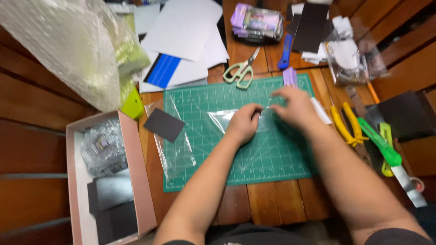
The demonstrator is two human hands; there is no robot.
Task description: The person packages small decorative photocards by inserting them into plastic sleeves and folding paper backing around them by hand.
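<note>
Now, my left hand (244, 123) and right hand (296, 108) on the green cutting mat (254, 156), fingers of both pinching a clear plastic sleeve (227, 117), scissors (241, 71) just beyond the mat

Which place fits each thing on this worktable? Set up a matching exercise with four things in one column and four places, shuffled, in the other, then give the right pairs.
Things:
1. scissors
2. cutting mat
3. pink box
4. yellow-handled pliers

Places:
A. at the table's left edge, holding dark blocks and a clear wrapped bundle
B. under both hands
C. just beyond the mat's far edge, handles toward the mat
D. right of the mat, beside a green-handled tool

Pairs: 1-C, 2-B, 3-A, 4-D

The left hand and right hand pinch a clear plastic sleeve on the mat.
</note>
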